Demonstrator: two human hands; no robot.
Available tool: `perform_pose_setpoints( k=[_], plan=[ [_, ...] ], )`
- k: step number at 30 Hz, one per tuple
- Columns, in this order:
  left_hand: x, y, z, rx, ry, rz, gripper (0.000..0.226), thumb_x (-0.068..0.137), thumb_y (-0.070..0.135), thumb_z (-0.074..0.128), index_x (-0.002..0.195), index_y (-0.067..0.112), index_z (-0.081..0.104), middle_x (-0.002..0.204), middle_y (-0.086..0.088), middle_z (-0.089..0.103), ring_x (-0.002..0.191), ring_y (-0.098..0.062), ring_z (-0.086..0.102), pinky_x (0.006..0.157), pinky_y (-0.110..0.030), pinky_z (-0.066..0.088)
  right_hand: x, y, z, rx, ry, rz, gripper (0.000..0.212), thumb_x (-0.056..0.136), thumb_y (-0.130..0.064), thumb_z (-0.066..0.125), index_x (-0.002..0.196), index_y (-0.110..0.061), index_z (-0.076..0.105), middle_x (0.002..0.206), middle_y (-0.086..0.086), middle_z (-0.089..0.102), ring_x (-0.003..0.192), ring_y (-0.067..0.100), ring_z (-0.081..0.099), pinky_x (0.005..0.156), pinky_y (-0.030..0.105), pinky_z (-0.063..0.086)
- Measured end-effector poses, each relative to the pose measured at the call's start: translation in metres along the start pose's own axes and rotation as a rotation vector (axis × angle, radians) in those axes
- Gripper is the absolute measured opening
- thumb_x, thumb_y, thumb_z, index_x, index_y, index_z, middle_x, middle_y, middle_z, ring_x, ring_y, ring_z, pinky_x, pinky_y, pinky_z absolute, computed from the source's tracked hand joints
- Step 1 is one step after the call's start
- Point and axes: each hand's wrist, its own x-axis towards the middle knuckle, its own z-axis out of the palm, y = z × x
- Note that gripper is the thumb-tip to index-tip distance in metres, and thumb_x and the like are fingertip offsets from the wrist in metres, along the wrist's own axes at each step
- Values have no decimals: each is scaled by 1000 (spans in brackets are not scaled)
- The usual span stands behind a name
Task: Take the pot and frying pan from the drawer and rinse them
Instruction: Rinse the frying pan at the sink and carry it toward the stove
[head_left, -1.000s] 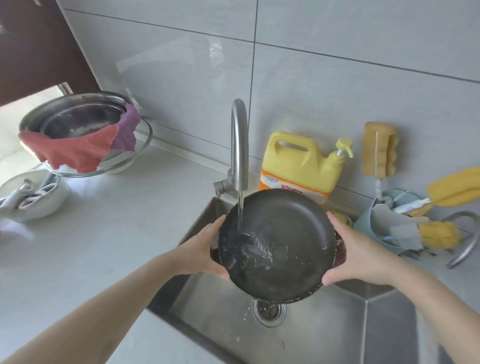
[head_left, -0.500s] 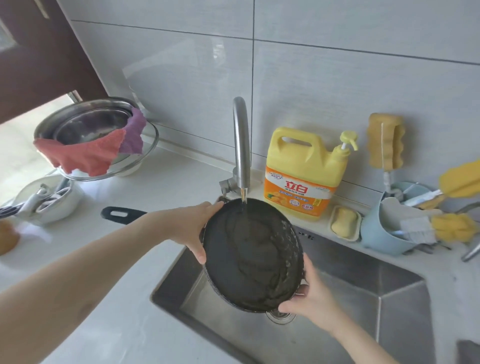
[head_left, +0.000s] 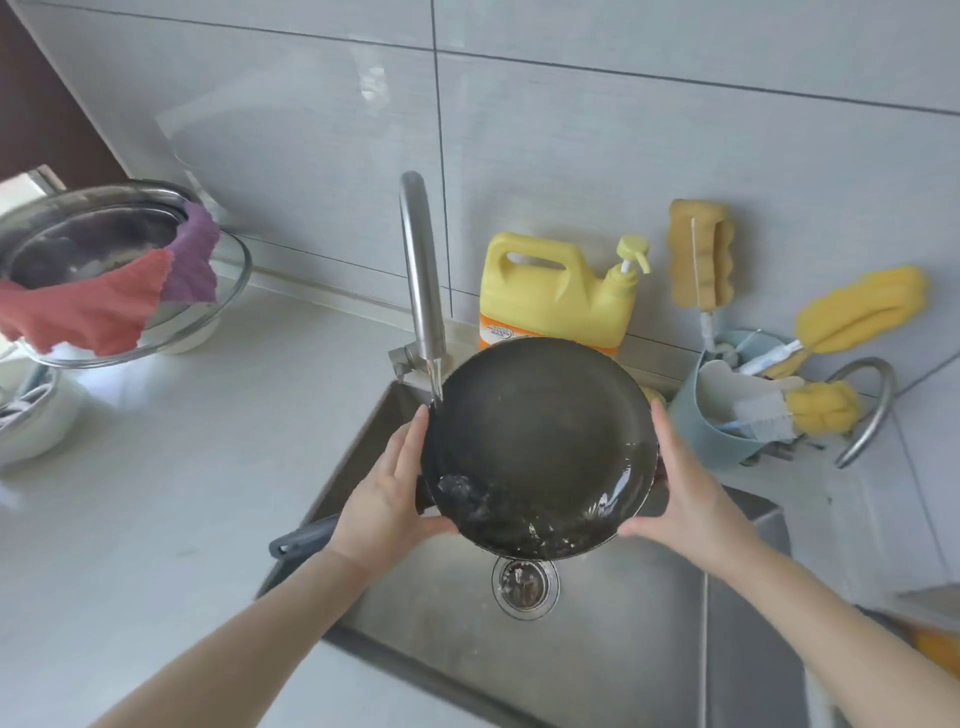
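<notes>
Frying pan (head_left: 537, 441) held over the sink (head_left: 623, 623), tilted so its dark inside faces the camera; water pooled along the lower inside edge. Left hand (head_left: 389, 493) grasps the pan's left rim, fingers curled up the side and thumb under the lower edge. Right hand (head_left: 685, 493) grasps the right rim likewise, fingers behind the pan. Pan handle (head_left: 304, 538) sticks out lower left, behind the left wrist. Tap (head_left: 423, 280) stands behind the pan; its spout ends at the pan's upper left rim, a thin stream meeting the edge there. Drain (head_left: 525, 584) visible below the pan. Yellow detergent jug (head_left: 550, 296) against the wall, partly hidden by the pan. Blue caddy (head_left: 727, 421) with yellow sponge brushes to the right. On the surface (head_left: 182, 467) at left, stacked metal bowls (head_left: 104, 244) draped with a red cloth (head_left: 83, 312) and a purple cloth (head_left: 195, 254). Pot not identifiable in view.
</notes>
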Motion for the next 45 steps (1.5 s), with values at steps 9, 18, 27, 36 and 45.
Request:
perform_pose_setpoints(
  k=[9,18,27,36,45],
  plan=[
    [5,19,1,228,464,239,104,78,66,63,150,5,18,139,-14,41,121,-27,51,79,-33,56,-20,-12,-21,-264,373,-298,151,47,-21,97,157,-31,-6,156,-14,17,133,19,37,106,0,12],
    [22,41,-38,250,671,468,112,80,52,74,156,14,1,139,-12,33,117,-29,51,98,-31,46,-30,-50,-58,-295,582,-523,86,82,-45,69,138,4,26,123,39,51,114,41,51,111,18,30],
    [33,65,-63,254,724,548,119,76,41,83,156,17,-1,128,-18,39,110,-34,53,85,-37,54,-45,-69,-76,-222,694,-485,83,74,-35,82,135,-4,34,135,23,53,120,22,51,110,12,31],
    [12,61,-4,123,342,367,121,67,54,83,153,10,11,141,-15,37,127,-30,46,97,-30,47,-71,-21,-45,-267,423,-175,131,53,-30,86,154,-10,5,153,18,30,138,25,28,112,5,15],
    [0,30,68,11,-421,30,141,62,58,84,145,46,-30,157,12,16,130,-18,47,97,-35,49,-93,59,23,-5,-40,312,153,56,-32,96,136,-63,-30,157,-16,19,129,6,41,102,27,37]
  ],
)
